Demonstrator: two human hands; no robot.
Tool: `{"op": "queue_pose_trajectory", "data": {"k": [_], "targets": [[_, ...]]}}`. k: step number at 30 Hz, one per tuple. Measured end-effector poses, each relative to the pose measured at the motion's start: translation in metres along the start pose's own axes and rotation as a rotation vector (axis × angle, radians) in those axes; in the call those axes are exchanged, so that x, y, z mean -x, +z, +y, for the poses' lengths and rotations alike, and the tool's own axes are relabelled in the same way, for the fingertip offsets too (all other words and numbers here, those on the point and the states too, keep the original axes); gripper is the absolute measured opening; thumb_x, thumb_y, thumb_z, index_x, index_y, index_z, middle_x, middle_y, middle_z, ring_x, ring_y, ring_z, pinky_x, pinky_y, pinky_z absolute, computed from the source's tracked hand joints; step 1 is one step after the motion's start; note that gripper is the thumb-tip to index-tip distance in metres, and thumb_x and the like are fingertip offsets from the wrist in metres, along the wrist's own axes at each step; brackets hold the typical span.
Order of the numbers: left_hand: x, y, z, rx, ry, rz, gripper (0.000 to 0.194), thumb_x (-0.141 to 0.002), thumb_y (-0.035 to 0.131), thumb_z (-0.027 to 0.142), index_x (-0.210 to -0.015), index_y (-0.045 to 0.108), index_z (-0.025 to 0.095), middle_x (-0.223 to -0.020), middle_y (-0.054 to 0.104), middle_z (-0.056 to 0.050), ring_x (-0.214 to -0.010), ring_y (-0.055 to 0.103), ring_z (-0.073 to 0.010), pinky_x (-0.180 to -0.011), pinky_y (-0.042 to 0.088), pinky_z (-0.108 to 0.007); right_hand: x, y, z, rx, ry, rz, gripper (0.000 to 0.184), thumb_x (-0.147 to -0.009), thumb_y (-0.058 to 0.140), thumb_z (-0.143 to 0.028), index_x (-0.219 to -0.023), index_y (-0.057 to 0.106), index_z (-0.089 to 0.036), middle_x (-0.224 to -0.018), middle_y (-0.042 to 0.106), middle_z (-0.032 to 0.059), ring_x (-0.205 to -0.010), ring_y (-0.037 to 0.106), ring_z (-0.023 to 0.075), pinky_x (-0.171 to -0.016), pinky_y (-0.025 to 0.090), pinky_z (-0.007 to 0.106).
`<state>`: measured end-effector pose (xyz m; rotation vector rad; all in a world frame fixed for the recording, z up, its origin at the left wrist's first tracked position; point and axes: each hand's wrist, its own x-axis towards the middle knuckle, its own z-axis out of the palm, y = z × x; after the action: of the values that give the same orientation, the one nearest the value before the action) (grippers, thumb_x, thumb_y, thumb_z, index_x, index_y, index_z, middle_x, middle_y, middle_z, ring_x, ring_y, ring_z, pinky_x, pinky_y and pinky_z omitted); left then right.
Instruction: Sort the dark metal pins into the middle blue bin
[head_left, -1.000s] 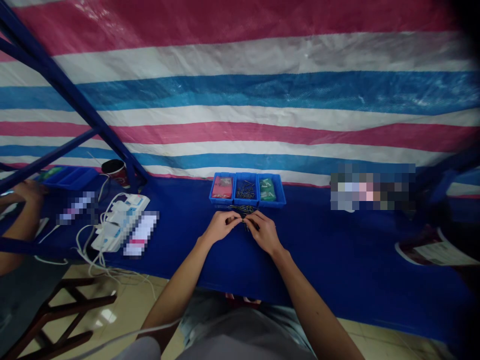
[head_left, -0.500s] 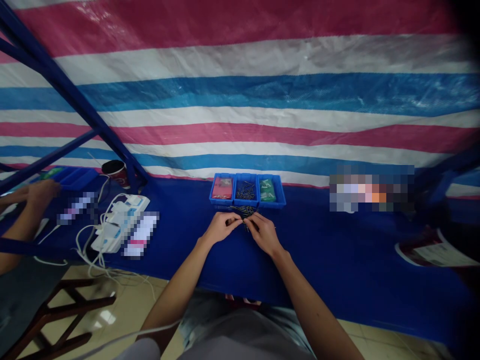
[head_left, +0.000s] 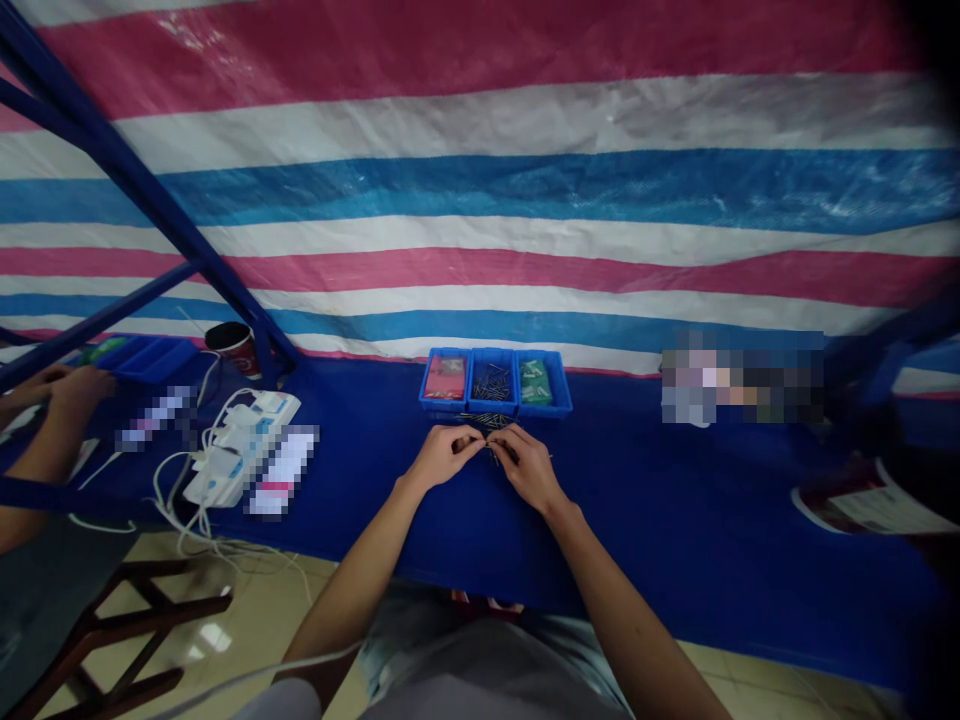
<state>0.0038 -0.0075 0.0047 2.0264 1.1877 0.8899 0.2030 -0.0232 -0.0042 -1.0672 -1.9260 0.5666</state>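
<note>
My left hand and my right hand meet fingertip to fingertip just above the table, each closed in a pinch. Whatever is between the fingertips is too small to make out. A loose pile of thin, dark, screw-like pieces lies right behind the fingers, partly covered by them. One thin piece shows at the outer side of my right hand; whether it is held or lying there I cannot tell. Behind the pile, three joined blue bins hold a pink packet, more thin screw-like pieces and a green packet.
On the left are a white power strip with cables, a blurred-out phone-like slab and a dark cup. A co-worker's hands are by another blue tray. A red-and-white container stands right.
My hands stay at the same place with almost the same pinch; only a slight shift of the fingertips shows. The co-worker's hands at the far left have moved slightly.
</note>
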Motion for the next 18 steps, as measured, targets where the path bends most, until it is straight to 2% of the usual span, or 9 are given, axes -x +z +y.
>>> {"op": "queue_pose_trajectory", "data": {"k": [6, 18], "targets": [[0.0000, -0.0007, 0.0027, 0.002, -0.003, -0.008, 0.031, -0.094, 0.057, 0.040, -0.091, 0.073, 0.014, -0.059, 0.051, 0.003, -0.055, 0.041, -0.0094, -0.058, 0.036, -0.021, 0.0004, 0.0001, 0.0004, 0.026, 0.017, -0.018, 0.019, -0.101, 0.047, -0.028, -0.099, 0.065, -0.023, -0.086, 0.060, 0.0034, -0.074, 0.059, 0.0166, -0.069, 0.046, 0.027], [0.0000, -0.0011, 0.0025, 0.010, 0.002, 0.000, 0.027, -0.094, 0.058, 0.037, -0.091, 0.073, 0.014, -0.059, 0.050, 0.004, -0.055, 0.039, -0.0088, -0.058, 0.034, -0.021, -0.0005, -0.0012, -0.0021, 0.028, 0.024, -0.027, 0.019, -0.102, 0.046, -0.030, -0.098, 0.063, -0.023, -0.082, 0.058, 0.0025, -0.072, 0.059, 0.0168, -0.069, 0.045, 0.029]]}}
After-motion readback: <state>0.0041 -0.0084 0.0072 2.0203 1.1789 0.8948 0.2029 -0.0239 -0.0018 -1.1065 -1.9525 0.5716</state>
